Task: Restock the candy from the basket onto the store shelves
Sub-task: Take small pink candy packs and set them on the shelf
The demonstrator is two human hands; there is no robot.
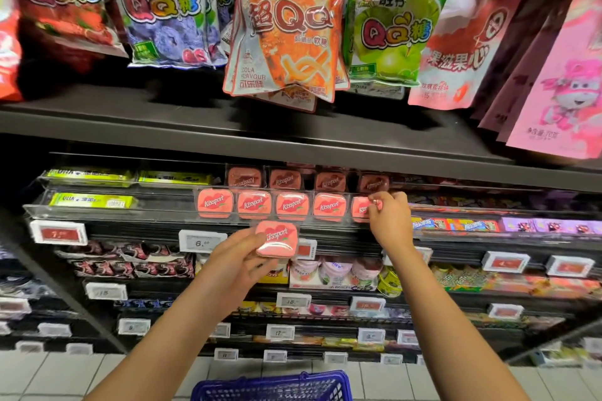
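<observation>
My left hand (237,260) holds a pink Kissport candy tin (277,238) just below the clear shelf tray (97,213). A row of matching pink tins (254,204) stands upright in that tray. My right hand (389,218) pinches the rightmost tin (360,208) of the row, at the tray's front. A second row of darker tins (285,178) sits behind, in shadow. The blue basket (273,387) is on the floor at the bottom centre; its contents are hidden.
Hanging QQ gummy bags (286,29) fill the level above, over a dark shelf edge (228,137). Green gum packs (93,200) lie left in the tray. Price tags (202,241) line the rails; lower shelves hold more sweets. White floor tiles (65,378) lie below.
</observation>
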